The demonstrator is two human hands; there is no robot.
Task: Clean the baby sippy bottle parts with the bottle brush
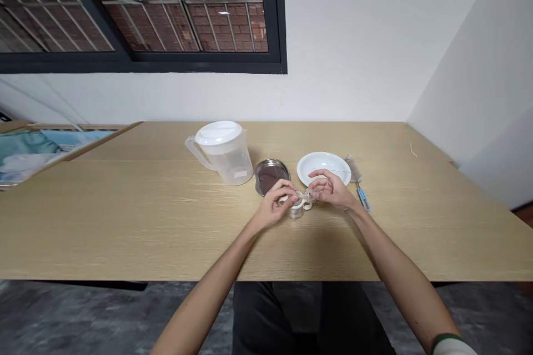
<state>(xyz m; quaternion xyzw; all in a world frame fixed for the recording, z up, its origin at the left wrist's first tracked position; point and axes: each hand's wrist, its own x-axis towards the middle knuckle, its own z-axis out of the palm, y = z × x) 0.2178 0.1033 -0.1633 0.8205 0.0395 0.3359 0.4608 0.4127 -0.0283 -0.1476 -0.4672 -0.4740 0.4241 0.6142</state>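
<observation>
Your left hand (pixel 275 203) grips the small white cup-like piece (pixel 296 212) near the white bowl (pixel 307 162), apparently steadying it while your right hand (pixel 332 191) pinches clear film (pixel 310 195) (exact fingertip contact is unclear).

One sleeve (pixel 452 346) is white (green-edged), the trousers (pixel 260 319) dark.

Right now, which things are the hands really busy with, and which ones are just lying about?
Busy:
- left hand and right hand
- small white-and-clear thing at their fingertips, too small to name surely

Seemingly just lying about, untouched:
- lidded jug
- round metal dish
- white bowl
- blue-handled brush
- pale strip
</observation>
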